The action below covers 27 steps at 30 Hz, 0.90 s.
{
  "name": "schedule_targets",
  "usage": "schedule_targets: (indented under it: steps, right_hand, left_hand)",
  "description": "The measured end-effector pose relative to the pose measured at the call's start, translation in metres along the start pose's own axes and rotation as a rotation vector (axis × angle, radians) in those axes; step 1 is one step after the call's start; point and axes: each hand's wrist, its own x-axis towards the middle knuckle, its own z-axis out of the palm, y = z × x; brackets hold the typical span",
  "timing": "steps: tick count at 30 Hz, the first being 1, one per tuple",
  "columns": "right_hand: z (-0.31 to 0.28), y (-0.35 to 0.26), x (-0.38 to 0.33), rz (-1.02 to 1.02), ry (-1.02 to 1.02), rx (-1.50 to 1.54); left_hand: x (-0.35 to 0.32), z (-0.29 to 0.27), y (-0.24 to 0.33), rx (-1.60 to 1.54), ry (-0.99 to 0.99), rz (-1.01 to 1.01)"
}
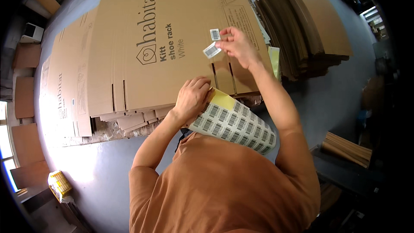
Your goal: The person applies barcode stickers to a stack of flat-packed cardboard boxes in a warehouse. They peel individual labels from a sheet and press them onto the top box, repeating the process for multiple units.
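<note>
My right hand point(240, 48) pinches a small white barcode label point(211, 50) between thumb and fingers, over the printed face of a flat brown cardboard carton point(129, 30). Just above that label, a second barcode label point(215, 34) lies on the carton, close to my fingertips. Along the carton's near edge, my left hand point(192, 97) is closed on the upper corner of a sheet of barcode labels point(233, 123). The sheet hangs curved against my front, with several rows of labels on it and a bare yellow backing strip at its top. My left fingertips are partly hidden.
Under the top carton lies a stack of flattened cartons point(142, 121). Another tall stack of cardboard point(302, 21) stands to the right. More cardboard pieces point(347, 149) sit at the lower right, and a yellow-wrapped bundle point(60, 184) is on the left by the grey floor point(108, 168).
</note>
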Motion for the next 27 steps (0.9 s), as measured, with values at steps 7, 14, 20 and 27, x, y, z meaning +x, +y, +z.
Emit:
schedule_targets:
  steps: [7, 14, 20, 27]
  right_hand:
    - [0.094, 0.040, -0.052, 0.070, 0.259, 0.275]
    - [0.129, 0.057, -0.056, -0.021, 0.497, 0.108]
    - [0.138, 0.055, -0.059, -0.059, 0.594, -0.075]
    - [0.130, 0.063, -0.052, -0.148, 0.493, -0.563]
  left_hand:
    - [-0.058, -0.016, 0.002, 0.136, 0.116, -0.071]
    - [-0.055, -0.023, -0.003, 0.148, 0.156, -0.063]
    - [-0.049, -0.020, -0.014, 0.135, 0.161, -0.055]
    - [-0.044, -0.013, -0.029, 0.136, 0.114, -0.059]
